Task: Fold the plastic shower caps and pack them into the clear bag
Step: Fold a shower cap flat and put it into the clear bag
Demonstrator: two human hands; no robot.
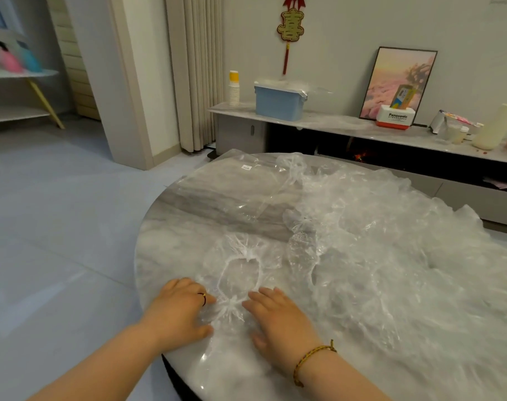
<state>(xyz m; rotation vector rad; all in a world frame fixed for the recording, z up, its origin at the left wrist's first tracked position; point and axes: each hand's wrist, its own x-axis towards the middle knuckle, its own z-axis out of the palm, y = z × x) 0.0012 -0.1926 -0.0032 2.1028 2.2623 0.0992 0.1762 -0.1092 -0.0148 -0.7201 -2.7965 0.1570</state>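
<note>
The job looks barely begun to me. The flat clear plastic bag [246,183] lies at the far side of the round grey marble bench [174,227] and seems empty. A big heap of crumpled clear plastic shower caps [391,241] covers the bench's right half. One thin clear shower cap with a gathered elastic rim [240,273] lies spread out, unfolded, just before me. My left hand [182,308] and right hand [278,319] press flat on its near edge, one each side, fingers straight and clasping nothing.
</note>
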